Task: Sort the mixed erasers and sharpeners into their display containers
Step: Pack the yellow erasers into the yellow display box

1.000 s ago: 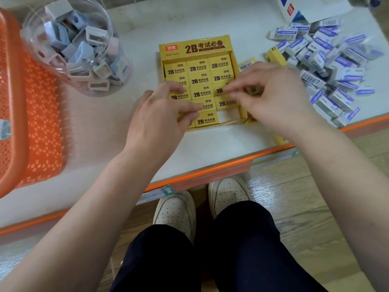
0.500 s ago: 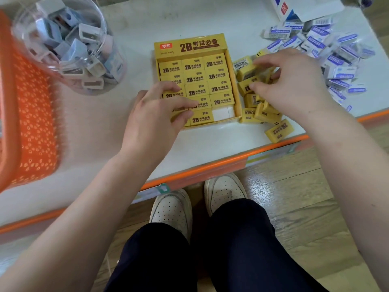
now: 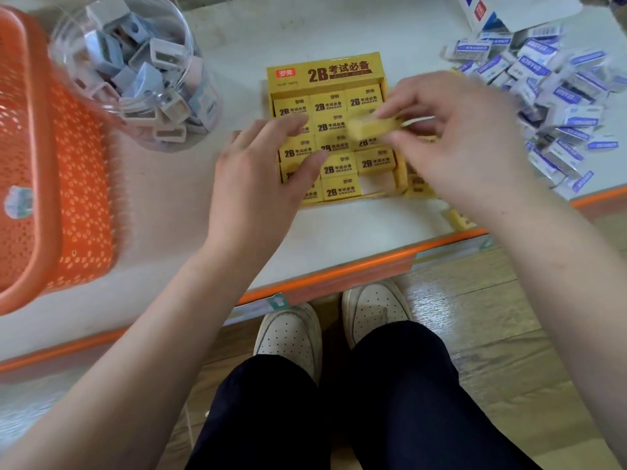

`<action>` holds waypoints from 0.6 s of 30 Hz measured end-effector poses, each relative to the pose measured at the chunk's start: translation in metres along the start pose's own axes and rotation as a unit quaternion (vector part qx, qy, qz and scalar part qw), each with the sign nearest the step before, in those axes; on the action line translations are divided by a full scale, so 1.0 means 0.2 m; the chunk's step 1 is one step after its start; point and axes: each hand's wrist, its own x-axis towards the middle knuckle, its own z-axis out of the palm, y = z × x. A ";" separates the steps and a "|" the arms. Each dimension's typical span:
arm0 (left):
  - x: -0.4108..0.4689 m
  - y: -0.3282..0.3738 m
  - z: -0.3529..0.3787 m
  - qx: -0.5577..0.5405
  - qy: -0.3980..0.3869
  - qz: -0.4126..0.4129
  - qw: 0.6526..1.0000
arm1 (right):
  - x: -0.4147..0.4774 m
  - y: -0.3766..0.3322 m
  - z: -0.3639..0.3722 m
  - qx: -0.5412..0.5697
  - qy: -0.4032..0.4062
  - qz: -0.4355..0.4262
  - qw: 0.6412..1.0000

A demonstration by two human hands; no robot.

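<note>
Pinching one yellow eraser (image 3: 371, 127), right hand (image 3: 464, 140).

Orange basket (image 3: 81, 205) on white counter (image 3: 163, 212)

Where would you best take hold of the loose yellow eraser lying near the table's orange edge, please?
Pinch the loose yellow eraser across its two long sides, coming straight down from above: it lies flat on the table, close to the edge, so only its top and sides are free. The right hand is nearest but pinches another eraser.
</note>
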 end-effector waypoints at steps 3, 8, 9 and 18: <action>0.01 0.03 0.00 -0.051 -0.024 0.026 0.998 | -0.02 -0.03 0.07 0.053 -0.012 -0.045 0.998; -0.04 0.07 0.02 -0.099 -0.031 0.044 0.994 | -0.03 -0.01 0.10 0.047 0.013 -0.092 0.995; -0.04 0.07 0.02 -0.107 -0.030 0.029 0.993 | -0.04 -0.02 0.11 0.047 0.009 -0.095 0.994; -0.05 0.09 0.00 -0.163 -0.038 -0.050 0.985 | -0.04 -0.04 0.08 0.113 -0.035 -0.023 0.993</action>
